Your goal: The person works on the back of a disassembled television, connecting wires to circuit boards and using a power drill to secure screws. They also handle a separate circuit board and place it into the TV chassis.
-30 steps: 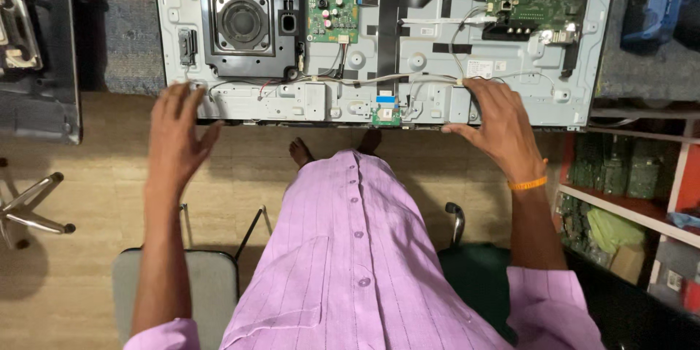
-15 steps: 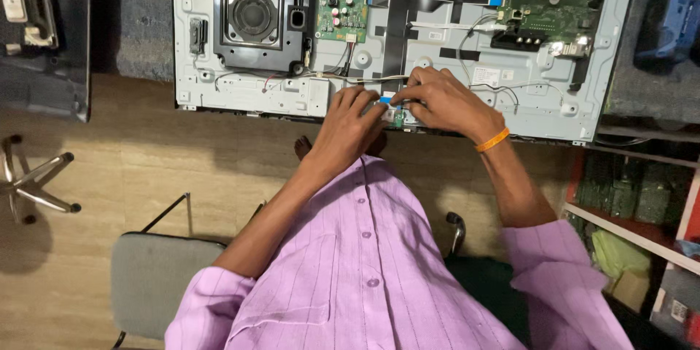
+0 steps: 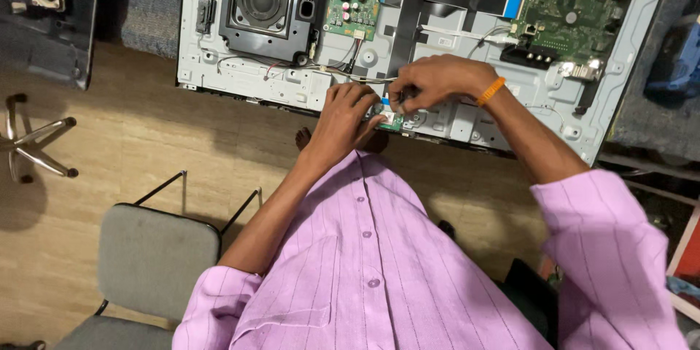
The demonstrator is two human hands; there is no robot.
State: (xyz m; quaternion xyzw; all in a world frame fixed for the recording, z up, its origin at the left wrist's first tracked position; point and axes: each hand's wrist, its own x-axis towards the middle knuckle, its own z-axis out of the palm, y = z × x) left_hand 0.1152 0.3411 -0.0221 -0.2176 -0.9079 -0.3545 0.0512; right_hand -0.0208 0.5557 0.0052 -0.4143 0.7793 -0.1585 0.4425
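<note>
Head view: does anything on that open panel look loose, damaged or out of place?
Nothing looks damaged. The metal back panel lies open, thin wires trailing loosely across it. Both hands, left hand and right hand, meet at a small green board on its lower edge.

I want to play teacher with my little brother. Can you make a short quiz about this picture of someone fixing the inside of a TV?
1. True or false: both hands meet at the lower edge of the TV panel.
2. Which wrist wears the orange band? A) left B) right
3. What stands on the wooden floor to the person's left?

Key:
1. True: the left hand and right hand pinch at a small green board there.
2. B
3. A grey chair.
</note>
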